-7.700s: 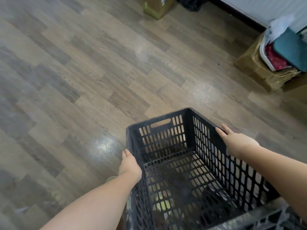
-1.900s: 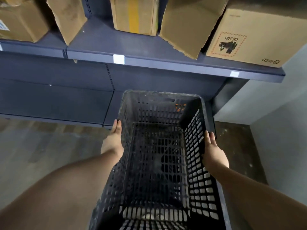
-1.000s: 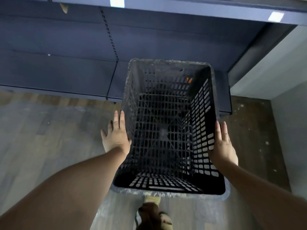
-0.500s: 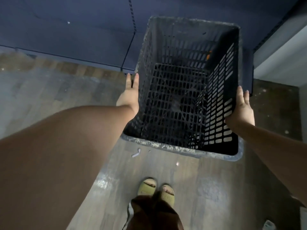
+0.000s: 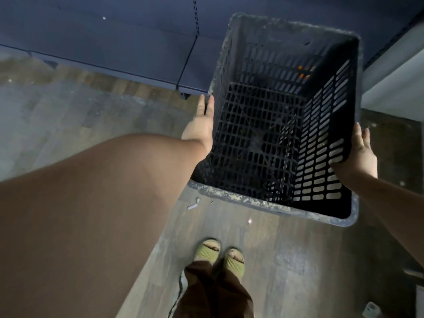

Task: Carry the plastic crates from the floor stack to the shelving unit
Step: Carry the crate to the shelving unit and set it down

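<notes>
Between left hand [image 5: 199,129] and right hand [image 5: 358,154]: black crate [image 5: 259,134], flat palms pressing its sides.

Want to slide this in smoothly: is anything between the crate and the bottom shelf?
Nothing visible. The crate, held between left hand and right hand, already overlaps the bare bottom shelf; its underside is hidden.
</notes>
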